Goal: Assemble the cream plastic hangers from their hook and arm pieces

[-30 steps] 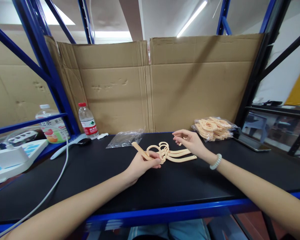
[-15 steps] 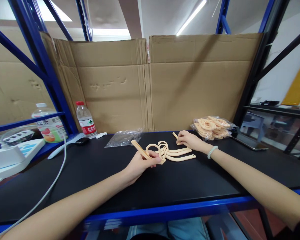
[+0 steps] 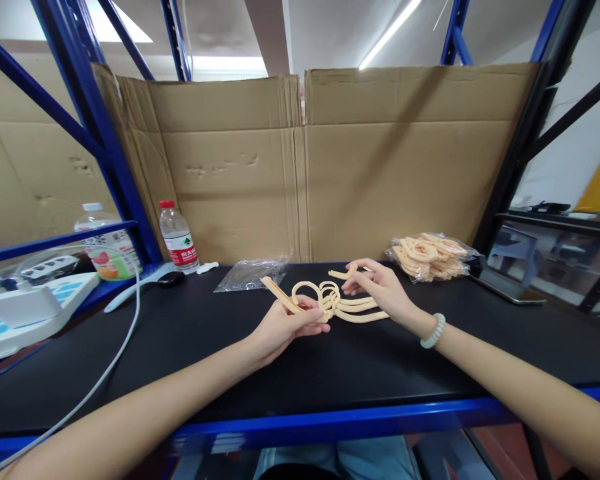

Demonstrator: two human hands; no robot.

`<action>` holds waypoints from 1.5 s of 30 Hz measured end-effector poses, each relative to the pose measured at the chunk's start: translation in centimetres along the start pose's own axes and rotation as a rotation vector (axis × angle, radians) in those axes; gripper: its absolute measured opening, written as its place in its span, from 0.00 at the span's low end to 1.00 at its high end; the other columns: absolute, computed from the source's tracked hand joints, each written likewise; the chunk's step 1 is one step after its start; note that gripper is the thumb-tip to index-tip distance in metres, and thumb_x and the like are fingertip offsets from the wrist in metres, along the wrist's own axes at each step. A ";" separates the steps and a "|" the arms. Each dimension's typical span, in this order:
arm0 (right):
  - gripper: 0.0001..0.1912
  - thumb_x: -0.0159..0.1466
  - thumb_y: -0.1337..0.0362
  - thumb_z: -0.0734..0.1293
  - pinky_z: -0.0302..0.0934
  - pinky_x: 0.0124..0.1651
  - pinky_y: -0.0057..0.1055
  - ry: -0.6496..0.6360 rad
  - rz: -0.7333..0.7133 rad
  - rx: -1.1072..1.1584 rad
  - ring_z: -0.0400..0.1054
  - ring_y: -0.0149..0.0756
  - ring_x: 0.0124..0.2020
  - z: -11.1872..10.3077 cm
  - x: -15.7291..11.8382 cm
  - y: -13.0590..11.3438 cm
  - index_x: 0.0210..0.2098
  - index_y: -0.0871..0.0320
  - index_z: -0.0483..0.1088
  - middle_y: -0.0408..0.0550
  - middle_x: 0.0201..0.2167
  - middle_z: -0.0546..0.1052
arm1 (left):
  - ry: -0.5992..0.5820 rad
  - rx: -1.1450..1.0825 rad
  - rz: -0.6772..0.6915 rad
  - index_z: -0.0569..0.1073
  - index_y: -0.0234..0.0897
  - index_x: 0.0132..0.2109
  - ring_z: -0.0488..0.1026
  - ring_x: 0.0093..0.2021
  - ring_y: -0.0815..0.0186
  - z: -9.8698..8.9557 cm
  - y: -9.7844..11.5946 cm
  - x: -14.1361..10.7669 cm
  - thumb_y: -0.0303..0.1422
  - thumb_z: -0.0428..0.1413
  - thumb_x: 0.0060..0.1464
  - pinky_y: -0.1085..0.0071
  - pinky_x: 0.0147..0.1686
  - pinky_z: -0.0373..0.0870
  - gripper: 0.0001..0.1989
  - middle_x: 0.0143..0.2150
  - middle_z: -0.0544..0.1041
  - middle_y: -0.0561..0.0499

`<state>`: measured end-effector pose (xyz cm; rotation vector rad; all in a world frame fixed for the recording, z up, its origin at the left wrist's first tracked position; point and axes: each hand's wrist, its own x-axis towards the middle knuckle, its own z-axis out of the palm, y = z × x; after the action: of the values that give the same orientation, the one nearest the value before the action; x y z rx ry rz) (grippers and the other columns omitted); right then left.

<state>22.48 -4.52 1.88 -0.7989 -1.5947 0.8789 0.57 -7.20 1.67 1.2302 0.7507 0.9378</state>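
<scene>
A cream-coloured cord, knotted with several round loops (image 3: 329, 293), lies above the black tabletop in the middle. My left hand (image 3: 293, 325) pinches the knotted cord at its lower left side, and one stiff-looking stretch (image 3: 279, 292) sticks out past the fingers to the upper left. Between the thumb and fingers of my right hand (image 3: 375, 285) is a curled cord end (image 3: 345, 273), its tip bent to the left. Loose strands (image 3: 363, 313) trail to the right, partly below my right hand. Whether that curled end joins the knot is hidden.
Behind my right hand sits a clear bag of cream cord (image 3: 427, 257). A crumpled plastic bag (image 3: 253, 273) lies at the back. At left stand a red-capped bottle (image 3: 179, 241), a larger bottle (image 3: 111, 250), a power strip (image 3: 75, 293) and a white cable (image 3: 125, 340).
My right hand has lifted the cord end and drawn it left, closer to the loops. My left hand keeps its pinch nearly in place. The view has shifted slightly.
</scene>
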 end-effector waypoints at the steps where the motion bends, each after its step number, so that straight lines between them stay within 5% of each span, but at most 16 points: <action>1: 0.16 0.60 0.55 0.67 0.67 0.40 0.36 -0.012 0.048 0.067 0.73 0.36 0.31 0.5 -0.2 -0.2 0.41 0.58 0.65 0.48 0.29 0.78 | -0.020 0.002 -0.002 0.71 0.32 0.32 0.78 0.33 0.64 0.0 0.0 0.0 0.35 0.68 0.40 0.72 0.37 0.74 0.16 0.32 0.78 0.48; 8: 0.15 0.56 0.60 0.70 0.66 0.39 0.29 -0.035 0.273 0.443 0.71 0.31 0.33 1.2 -1.0 -0.1 0.41 0.61 0.73 0.52 0.36 0.78 | -0.053 0.033 0.018 0.72 0.31 0.33 0.76 0.28 0.70 -0.2 -0.2 0.0 0.34 0.67 0.42 0.73 0.33 0.74 0.15 0.32 0.78 0.47; 17: 0.14 0.49 0.68 0.76 0.65 0.37 0.25 -0.058 0.363 0.563 0.70 0.27 0.30 1.7 -1.6 0.7 0.32 0.61 0.69 0.47 0.33 0.77 | 0.016 0.105 0.053 0.73 0.30 0.32 0.71 0.25 0.74 -0.5 -0.5 0.3 0.35 0.67 0.41 0.77 0.30 0.70 0.14 0.28 0.74 0.51; 23: 0.22 0.50 0.69 0.75 0.66 0.40 0.29 -0.177 0.359 0.567 0.71 0.29 0.32 2.5 -2.4 0.2 0.42 0.58 0.65 0.45 0.33 0.76 | 0.035 0.116 0.066 0.73 0.31 0.33 0.71 0.26 0.72 -0.6 -0.4 0.3 0.34 0.67 0.40 0.74 0.31 0.69 0.14 0.28 0.75 0.51; 28: 0.16 0.52 0.65 0.74 0.67 0.43 0.31 -0.266 0.362 0.508 0.71 0.31 0.34 3.0 -2.7 -0.7 0.38 0.61 0.70 0.48 0.35 0.76 | 0.015 0.121 0.097 0.74 0.30 0.32 0.69 0.27 0.73 -0.5 -0.4 0.4 0.33 0.67 0.40 0.75 0.32 0.67 0.13 0.29 0.75 0.50; 37: 0.16 0.53 0.64 0.74 0.68 0.41 0.29 -0.234 0.245 0.394 0.73 0.34 0.40 2.9 -2.6 0.1 0.39 0.60 0.70 0.48 0.38 0.77 | -0.027 0.093 0.075 0.76 0.31 0.31 0.71 0.30 0.71 -0.7 -0.4 0.3 0.31 0.68 0.37 0.72 0.36 0.68 0.13 0.30 0.77 0.48; 45: 0.13 0.54 0.64 0.74 0.69 0.40 0.30 -0.273 0.165 0.304 0.73 0.32 0.33 2.9 -2.6 -0.4 0.37 0.60 0.71 0.46 0.32 0.78 | -0.061 0.060 0.028 0.76 0.31 0.30 0.73 0.28 0.71 -0.7 -0.3 0.3 0.29 0.69 0.35 0.75 0.32 0.70 0.12 0.27 0.77 0.50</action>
<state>20.02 -7.31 0.59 -0.6184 -1.5905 1.3601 0.13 -6.60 1.26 1.3195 0.7193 0.9024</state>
